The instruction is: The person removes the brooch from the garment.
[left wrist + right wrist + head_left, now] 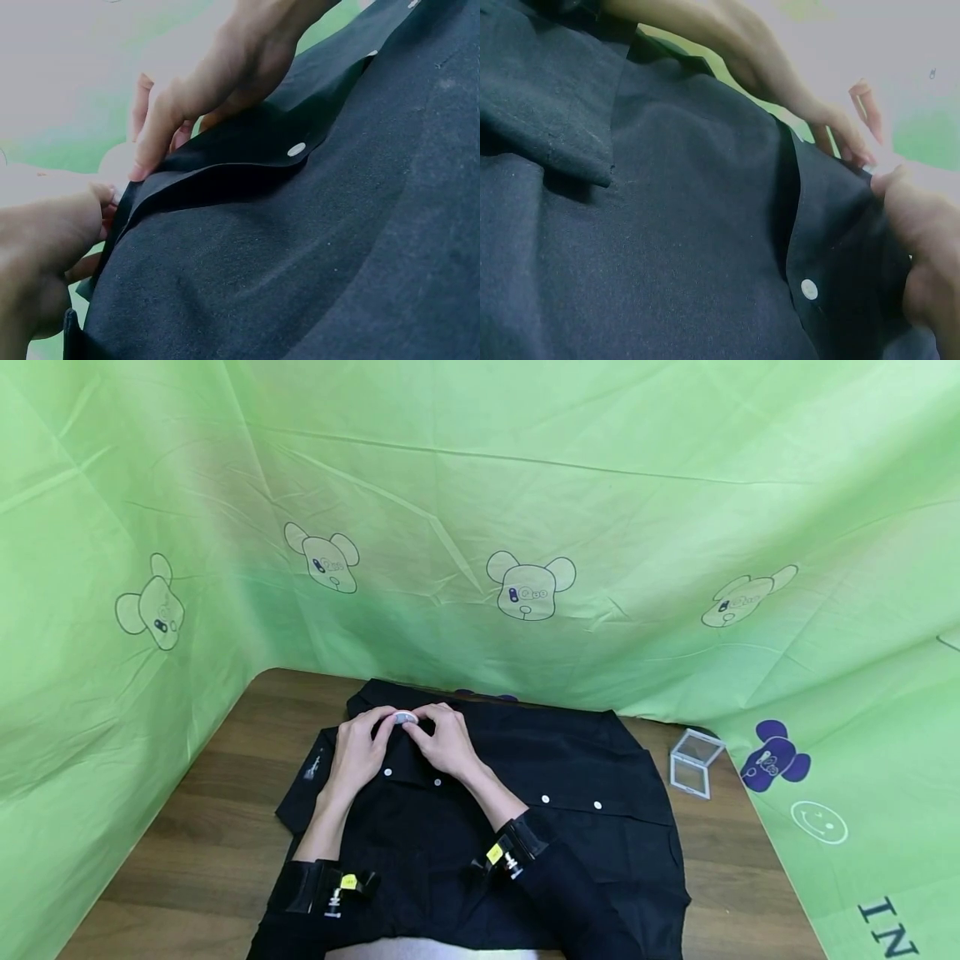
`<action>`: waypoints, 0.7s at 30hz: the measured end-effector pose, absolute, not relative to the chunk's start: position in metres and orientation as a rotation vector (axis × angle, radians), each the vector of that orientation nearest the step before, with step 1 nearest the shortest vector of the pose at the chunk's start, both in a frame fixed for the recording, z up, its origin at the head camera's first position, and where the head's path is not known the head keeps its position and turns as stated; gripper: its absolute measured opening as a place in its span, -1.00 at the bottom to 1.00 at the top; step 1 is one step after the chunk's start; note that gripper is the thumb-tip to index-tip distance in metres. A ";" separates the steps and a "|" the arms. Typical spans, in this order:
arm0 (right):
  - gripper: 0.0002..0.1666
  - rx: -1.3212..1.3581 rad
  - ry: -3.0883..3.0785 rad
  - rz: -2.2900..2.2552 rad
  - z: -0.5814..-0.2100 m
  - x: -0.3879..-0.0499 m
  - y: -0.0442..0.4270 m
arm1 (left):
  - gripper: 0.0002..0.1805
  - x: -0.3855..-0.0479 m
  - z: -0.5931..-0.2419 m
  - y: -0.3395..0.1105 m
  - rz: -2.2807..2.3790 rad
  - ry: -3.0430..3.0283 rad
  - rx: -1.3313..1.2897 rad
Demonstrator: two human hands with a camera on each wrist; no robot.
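A black shirt with white buttons lies spread out. At its upper left part, my left hand and right hand meet over a small round piece, pale with a white rim; its exact kind is unclear. Fingertips of both hands pinch it from opposite sides. In the left wrist view, the right hand's thumb rests at the edge of the raised placket, with the left hand beside it. Fingers mostly hide the piece in both wrist views. A shirt button shows below the right hand.
On the wooden table, a small clear hinged case stands open right of the shirt. A green printed cloth hangs round the table's back and sides. A white mark shows on the shirt's left part.
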State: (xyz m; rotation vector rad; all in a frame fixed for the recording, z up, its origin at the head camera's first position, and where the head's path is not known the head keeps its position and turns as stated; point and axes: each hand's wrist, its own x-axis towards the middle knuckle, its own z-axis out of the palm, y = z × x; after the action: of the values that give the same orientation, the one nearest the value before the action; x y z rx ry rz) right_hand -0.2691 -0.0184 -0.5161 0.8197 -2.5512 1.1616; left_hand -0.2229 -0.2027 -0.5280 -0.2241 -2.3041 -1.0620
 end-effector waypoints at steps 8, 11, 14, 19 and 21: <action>-0.79 0.808 -2.557 1.177 -0.515 -0.270 -0.020 | -0.82 -0.221 -0.526 -0.205 -1.084 -2.338 -0.206; -0.80 0.797 -2.557 1.185 -0.516 -0.270 -0.020 | -0.82 -0.221 -0.526 -0.205 -1.086 -2.340 -0.208; -0.81 0.770 -2.565 1.209 -0.515 -0.271 -0.021 | -0.81 -0.220 -0.525 -0.205 -1.086 -2.343 -0.209; -0.85 0.722 -2.584 1.256 -0.514 -0.272 -0.021 | -0.80 -0.220 -0.525 -0.205 -1.079 -2.346 -0.209; -0.86 0.717 -2.591 1.262 -0.513 -0.272 -0.021 | -0.80 -0.220 -0.525 -0.205 -1.074 -2.348 -0.208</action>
State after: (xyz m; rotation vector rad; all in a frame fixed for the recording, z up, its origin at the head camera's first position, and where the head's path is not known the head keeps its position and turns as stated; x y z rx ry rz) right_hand -0.2724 -0.0208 -0.5131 0.7167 -2.5908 1.2617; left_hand -0.2202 -0.2046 -0.5255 -0.2084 -2.3479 -1.0739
